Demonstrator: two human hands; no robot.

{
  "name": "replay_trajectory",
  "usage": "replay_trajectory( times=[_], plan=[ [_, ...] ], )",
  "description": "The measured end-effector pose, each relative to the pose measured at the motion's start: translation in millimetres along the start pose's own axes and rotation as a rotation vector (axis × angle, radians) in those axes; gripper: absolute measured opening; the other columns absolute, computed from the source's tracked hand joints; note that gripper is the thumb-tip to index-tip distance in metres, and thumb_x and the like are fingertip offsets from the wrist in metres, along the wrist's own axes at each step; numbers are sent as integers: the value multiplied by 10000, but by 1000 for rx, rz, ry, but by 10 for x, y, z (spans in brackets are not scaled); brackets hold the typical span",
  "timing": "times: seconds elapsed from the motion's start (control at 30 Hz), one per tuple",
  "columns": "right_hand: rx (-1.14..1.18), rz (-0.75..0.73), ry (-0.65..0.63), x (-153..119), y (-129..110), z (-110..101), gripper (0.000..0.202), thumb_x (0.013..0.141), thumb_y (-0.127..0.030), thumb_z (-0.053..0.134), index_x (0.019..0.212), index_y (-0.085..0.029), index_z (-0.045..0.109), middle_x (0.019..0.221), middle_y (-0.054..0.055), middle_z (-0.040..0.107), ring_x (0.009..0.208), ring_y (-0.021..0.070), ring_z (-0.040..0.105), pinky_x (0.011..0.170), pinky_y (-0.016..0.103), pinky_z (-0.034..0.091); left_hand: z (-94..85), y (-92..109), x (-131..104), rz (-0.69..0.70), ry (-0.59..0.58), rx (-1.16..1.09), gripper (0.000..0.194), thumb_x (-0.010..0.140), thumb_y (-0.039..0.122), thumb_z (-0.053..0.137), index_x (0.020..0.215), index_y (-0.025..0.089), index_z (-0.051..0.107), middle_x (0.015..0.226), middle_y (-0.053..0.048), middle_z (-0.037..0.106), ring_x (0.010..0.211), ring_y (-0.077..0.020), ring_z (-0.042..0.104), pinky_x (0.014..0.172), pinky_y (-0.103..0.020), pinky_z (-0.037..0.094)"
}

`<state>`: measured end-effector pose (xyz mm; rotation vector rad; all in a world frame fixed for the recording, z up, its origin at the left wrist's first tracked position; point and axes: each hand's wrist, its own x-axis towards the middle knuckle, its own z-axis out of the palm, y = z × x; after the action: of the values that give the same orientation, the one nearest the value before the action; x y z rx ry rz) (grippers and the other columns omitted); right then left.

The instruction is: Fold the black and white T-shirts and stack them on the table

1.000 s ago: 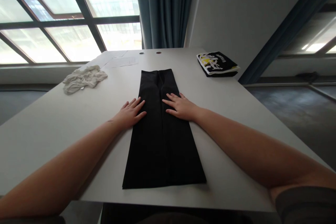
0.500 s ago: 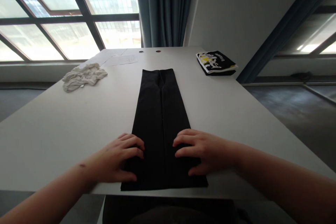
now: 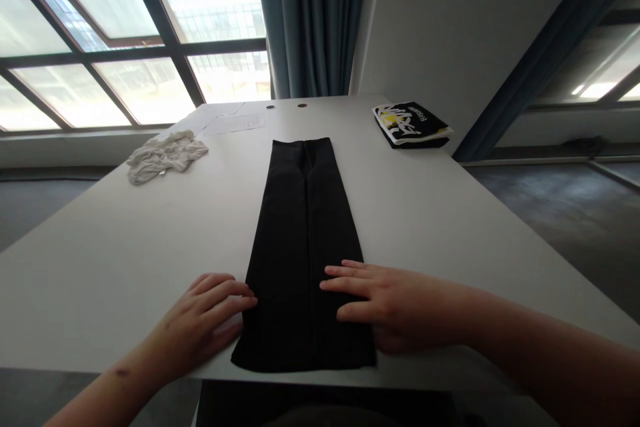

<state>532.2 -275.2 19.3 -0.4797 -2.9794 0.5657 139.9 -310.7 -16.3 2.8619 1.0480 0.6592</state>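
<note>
A long folded black garment (image 3: 285,233) lies lengthwise before me on the white table, with a seam or fold line down its middle and a small gap near the far end. At its near left edge is my left hand (image 3: 210,313), fingers close together and bent over the rim of the cloth, the thumb low against the edge. My right hand (image 3: 380,303) rests on the near right part, fingers stretched and spread over the fabric; its thumb is mostly hidden below. The near end of the garment curves slightly at its left corner.
A crumpled whitish cloth (image 3: 167,155) lies at the left of the table (image 3: 425,227). Papers (image 3: 235,121) and two small round discs (image 3: 302,105) are at the far side. A folded black printed garment (image 3: 413,125) sits at the far right, near the wall.
My left hand has slid outward to the garment's left edge. My right hand has moved slightly nearer, and the near right corner of the cloth has shifted inward. The view has tilted slightly.
</note>
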Motion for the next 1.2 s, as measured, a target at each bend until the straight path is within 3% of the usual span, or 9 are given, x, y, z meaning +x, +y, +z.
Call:
replay_trajectory(
  times=[0.2,0.3,0.4,0.5,0.7,0.9,1.03,1.1,1.2],
  plan=[
    [-251,-135,228,134,100,196,325,983,-70,546,1214,-164,754,1357,182,713,1199,267,681,1118,510,512,73,62,155,-172,-30,30,537,844,98,533,1330,287,660,1393,-82,680,1287,-291,612,1060,-467,546],
    [-252,-203,227,161,79,210,263,953,-102,572,1135,-163,752,1184,155,749,999,239,689,957,437,565,48,93,179,-68,-51,-31,568,793,78,573,1312,291,666,1420,-81,672,1378,-305,561,1148,-513,495],
    [-174,-257,178,149,59,178,233,905,-163,630,1110,-167,741,1083,140,746,936,243,679,874,406,565,15,132,163,89,-76,-105,516,808,64,576,1264,285,675,1298,-71,741,1257,-260,655,1181,-488,470],
    [-92,-258,199,114,54,115,242,919,-191,614,1132,-169,726,1033,128,752,921,243,689,831,382,560,-14,161,153,158,-47,-160,388,907,110,543,1253,249,648,1142,-75,784,1043,-212,734,1032,-383,569],
    [26,-216,281,23,5,-65,217,1041,-245,542,1159,-158,702,998,129,776,846,213,720,712,327,549,-105,211,193,115,22,-131,331,973,133,533,1266,262,617,1090,-45,810,994,-181,773,897,-266,615],
    [246,-215,308,-64,-35,-179,206,1026,-215,554,1171,-180,696,980,115,789,825,180,754,708,273,552,-229,170,279,79,14,-140,414,931,137,553,1291,322,642,1048,-35,810,921,-203,794,843,-284,640],
    [291,-13,478,-65,94,-241,170,1039,-255,562,1056,-183,715,862,70,765,736,154,708,698,260,533,-321,-29,574,23,36,-116,222,966,199,549,1121,268,693,912,-45,792,774,-191,765,725,-280,614],
    [279,195,572,-23,221,-245,233,1039,-338,572,917,-193,707,743,24,707,651,146,638,649,264,497,-330,-182,767,-32,21,-112,138,987,270,553,1008,238,686,787,-24,749,647,-164,704,621,-263,558],
    [291,518,633,77,464,-198,323,1009,-454,586,837,-202,693,658,-21,615,596,145,554,602,277,441,-237,-437,998,-181,-73,-131,222,992,402,553,919,225,665,664,15,666,548,-144,616,548,-259,474]
  ],
)
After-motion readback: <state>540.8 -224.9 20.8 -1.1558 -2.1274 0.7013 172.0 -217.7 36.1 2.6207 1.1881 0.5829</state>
